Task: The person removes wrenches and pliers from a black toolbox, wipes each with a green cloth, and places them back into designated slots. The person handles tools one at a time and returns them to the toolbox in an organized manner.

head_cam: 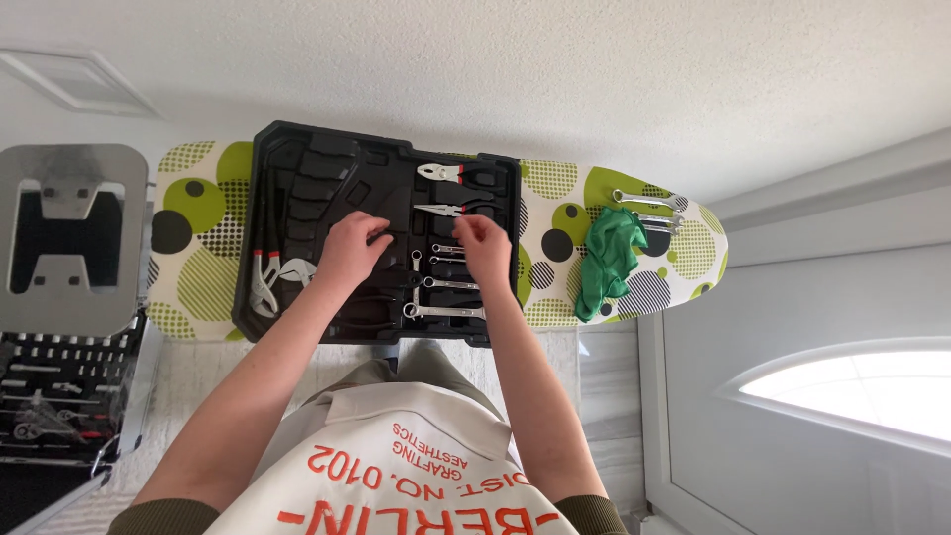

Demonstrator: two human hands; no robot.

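Now, hands: left hand and right hand hover apart over the black tool tray, fingers curled; whether either grips anything I cannot tell.
Tray: lies across the ironing board, with pliers at its far side and wrenches just beside the right hand.
Right: green cloth, loose wrenches.
Left: open tool case.

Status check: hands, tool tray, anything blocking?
Left hand and right hand both rest on the black tool tray, grip unclear. Wrenches by right hand. Green cloth off to the side.
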